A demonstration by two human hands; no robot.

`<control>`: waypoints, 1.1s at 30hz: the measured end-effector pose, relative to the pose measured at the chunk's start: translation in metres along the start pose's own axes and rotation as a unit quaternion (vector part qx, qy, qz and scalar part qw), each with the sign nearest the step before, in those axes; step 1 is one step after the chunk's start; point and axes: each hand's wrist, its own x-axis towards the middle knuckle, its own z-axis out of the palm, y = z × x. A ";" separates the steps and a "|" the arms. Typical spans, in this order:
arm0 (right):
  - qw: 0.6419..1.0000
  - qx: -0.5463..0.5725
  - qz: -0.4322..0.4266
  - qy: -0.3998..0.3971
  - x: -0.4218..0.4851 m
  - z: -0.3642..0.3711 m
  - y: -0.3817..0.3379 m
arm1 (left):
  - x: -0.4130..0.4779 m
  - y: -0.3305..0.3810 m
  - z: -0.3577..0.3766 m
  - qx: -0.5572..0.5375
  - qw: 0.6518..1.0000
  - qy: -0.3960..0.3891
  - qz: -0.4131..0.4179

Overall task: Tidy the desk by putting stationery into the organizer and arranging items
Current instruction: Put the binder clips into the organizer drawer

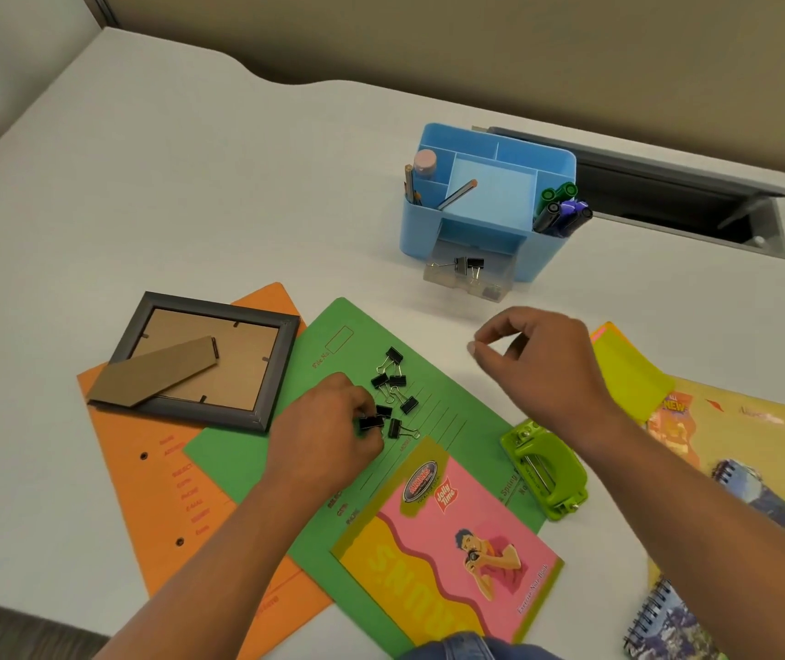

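Several black binder clips (395, 388) lie scattered on a green file folder (447, 402). My left hand (328, 431) pinches one binder clip (372, 423) at the near edge of the pile. My right hand (538, 364) hovers over the desk to the right of the clips, fingers loosely curled, holding nothing. The blue organizer (490, 202) stands farther back with pens, markers (559, 207) and pencils in its compartments. Its clear drawer (469, 273) is pulled out and holds a few binder clips.
A dark picture frame (204, 359) lies face down on an orange folder (162, 493) at the left. A pink and yellow notebook (447, 550), a green hole punch (542, 473), yellow sticky notes (628, 369), a yellow book (733, 450) and a spiral notebook (666, 621) lie near. An open cable hatch (695, 207) sits behind.
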 end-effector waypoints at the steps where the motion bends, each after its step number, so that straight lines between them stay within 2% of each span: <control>1: 1.000 0.016 -0.010 -0.020 -0.006 0.003 -0.003 | -0.001 0.002 -0.003 -0.025 1.000 0.004 -0.001; 3: 0.996 0.043 -0.040 -0.062 -0.014 0.007 -0.009 | -0.003 0.007 -0.009 -0.142 0.990 0.002 -0.014; 4: 0.994 0.051 -0.060 -0.082 -0.017 0.009 -0.011 | -0.005 0.011 -0.012 -0.234 0.972 -0.010 -0.028; 6: 0.987 0.052 -0.098 -0.117 -0.020 0.012 -0.016 | -0.007 0.020 -0.022 -0.438 0.895 -0.043 -0.069; 8: 0.982 0.054 -0.116 -0.139 -0.020 0.014 -0.019 | -0.007 0.026 -0.029 -0.579 0.805 -0.060 -0.110; 9: 0.981 0.060 -0.117 -0.145 -0.019 0.015 -0.020 | -0.007 0.028 -0.032 -0.620 0.772 -0.065 -0.124; 11: 0.978 0.082 -0.117 -0.150 -0.016 0.014 -0.021 | -0.006 0.029 -0.035 -0.664 0.730 -0.068 -0.145; 14: 0.975 0.127 -0.105 -0.149 -0.013 0.012 -0.024 | -0.004 0.026 -0.034 -0.701 0.693 -0.076 -0.150; 17: 0.961 0.217 -0.051 -0.167 -0.009 0.011 -0.027 | -0.003 0.025 -0.030 -0.728 0.666 -0.093 -0.131; 20: 0.940 0.277 -0.019 -0.197 -0.006 0.010 -0.027 | -0.002 0.026 -0.029 -0.734 0.661 -0.102 -0.122; 24: 0.952 0.259 0.025 -0.159 0.010 0.002 -0.022 | 0.002 0.027 -0.032 -0.685 0.708 -0.064 -0.159; 29: 0.992 0.121 0.037 -0.015 0.055 -0.021 -0.002 | 0.005 0.009 -0.026 -0.583 0.782 -0.003 -0.223; 33: 0.998 0.017 0.036 0.041 0.087 -0.031 0.007 | 0.004 0.001 -0.019 -0.520 0.824 0.012 -0.225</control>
